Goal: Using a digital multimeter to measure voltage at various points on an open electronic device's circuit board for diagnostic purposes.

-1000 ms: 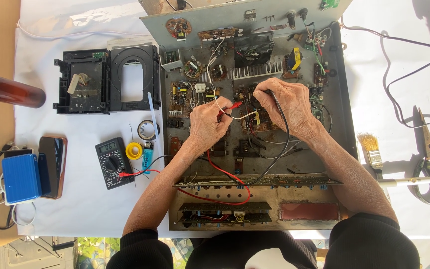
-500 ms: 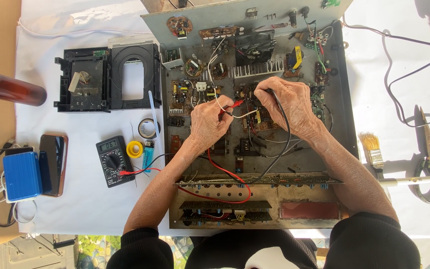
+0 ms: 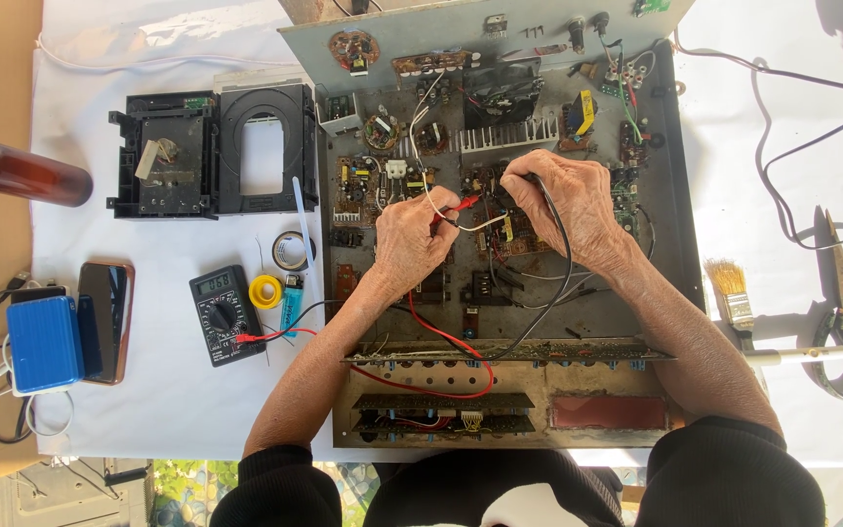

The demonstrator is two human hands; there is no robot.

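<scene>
Mid-frame, the left hand [image 3: 410, 234] is pinching the red probe [image 3: 462, 204] and the right hand [image 3: 566, 200] is gripping the black probe [image 3: 531, 180], both testing the open chassis [image 3: 670, 195], the meter [image 3: 225, 314] reading.

Red probe [image 3: 462, 203], black lead [image 3: 563, 234], blue box [image 3: 44, 344], white cloth [image 3: 148, 410].

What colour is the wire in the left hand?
Red, seen in the head view: the left hand holds the red probe wire.

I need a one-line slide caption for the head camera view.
Left hand holds a red probe and right hand a black probe inside an open grey metal electronics chassis, black digital multimeter alongside.
</scene>
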